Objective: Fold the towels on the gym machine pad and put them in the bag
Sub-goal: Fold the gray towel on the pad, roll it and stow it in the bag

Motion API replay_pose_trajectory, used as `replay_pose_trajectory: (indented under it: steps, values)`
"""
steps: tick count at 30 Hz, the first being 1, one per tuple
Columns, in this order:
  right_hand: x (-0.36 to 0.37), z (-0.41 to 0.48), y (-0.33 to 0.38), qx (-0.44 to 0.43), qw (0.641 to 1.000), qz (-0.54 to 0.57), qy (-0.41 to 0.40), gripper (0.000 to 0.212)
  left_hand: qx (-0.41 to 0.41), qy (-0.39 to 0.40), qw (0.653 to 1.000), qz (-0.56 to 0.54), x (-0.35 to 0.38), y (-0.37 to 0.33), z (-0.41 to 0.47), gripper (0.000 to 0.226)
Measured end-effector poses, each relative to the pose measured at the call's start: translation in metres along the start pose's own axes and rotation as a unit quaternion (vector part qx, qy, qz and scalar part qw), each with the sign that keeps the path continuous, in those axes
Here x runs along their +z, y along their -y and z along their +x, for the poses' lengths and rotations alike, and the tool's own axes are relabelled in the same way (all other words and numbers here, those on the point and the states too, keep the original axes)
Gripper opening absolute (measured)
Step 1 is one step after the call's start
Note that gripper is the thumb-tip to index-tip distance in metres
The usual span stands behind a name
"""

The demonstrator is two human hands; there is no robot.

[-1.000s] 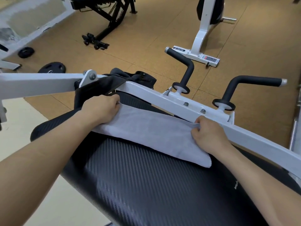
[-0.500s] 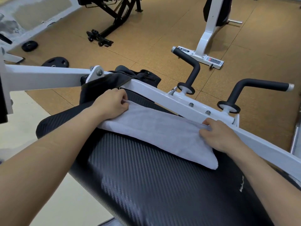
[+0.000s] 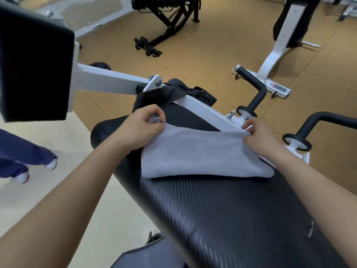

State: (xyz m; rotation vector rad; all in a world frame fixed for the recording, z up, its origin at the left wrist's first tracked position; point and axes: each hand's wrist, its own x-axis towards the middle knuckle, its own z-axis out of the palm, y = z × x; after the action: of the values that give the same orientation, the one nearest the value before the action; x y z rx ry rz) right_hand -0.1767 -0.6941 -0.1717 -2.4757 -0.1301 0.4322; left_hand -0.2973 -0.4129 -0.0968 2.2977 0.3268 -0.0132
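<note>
A light grey towel (image 3: 197, 153), folded into a long strip, lies across the black ribbed machine pad (image 3: 222, 213). My left hand (image 3: 143, 130) pinches its far left corner and lifts it off the pad. At the far right corner, my right hand (image 3: 260, 136) pinches the towel's edge. The far edge hangs raised between both hands while the near fold rests on the pad. A black bag (image 3: 181, 93) sits behind the pad, draped under the white frame bar (image 3: 202, 111).
Two black handles (image 3: 258, 93) (image 3: 316, 122) rise from the white frame on the right. A large black pad (image 3: 32, 68) hangs at upper left. A person's legs in blue trousers (image 3: 21, 155) stand on the left floor. Other gym machines (image 3: 170, 18) stand farther back.
Both hands have lifted the towel's far edge off the pad and drawn it nearer. The view tilted and shifted, and a person's legs came into sight at left.
</note>
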Motion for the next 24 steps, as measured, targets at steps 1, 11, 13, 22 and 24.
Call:
replay_pose_trajectory:
  steps: [1, 11, 13, 22, 24]
  values:
    - [0.007, 0.004, 0.013, -0.030, 0.999, -0.013, -0.015, 0.030, -0.015, -0.023, 0.999, -0.030, -0.005, -0.001, -0.014, 0.012]
    - [0.062, -0.110, 0.143, -0.318, 0.942, -0.050, 0.093, 0.043, -0.116, -0.204, 0.911, -0.339, -0.031, 0.031, -0.150, 0.014]
    - [0.066, -0.147, 0.138, -0.353, 0.916, -0.126, 0.140, 0.064, -0.160, -0.212, 0.880, -0.394, -0.028, 0.040, -0.157, 0.020]
    - [0.071, -0.190, 0.126, -0.398, 0.872, -0.271, 0.089, 0.096, -0.179, -0.114, 0.865, -0.455, -0.017, 0.045, -0.163, 0.021]
    - [0.079, -0.208, 0.120, -0.441, 0.839, -0.311, 0.067, 0.106, -0.180, -0.118, 0.844, -0.490, -0.019, 0.044, -0.164, 0.024]
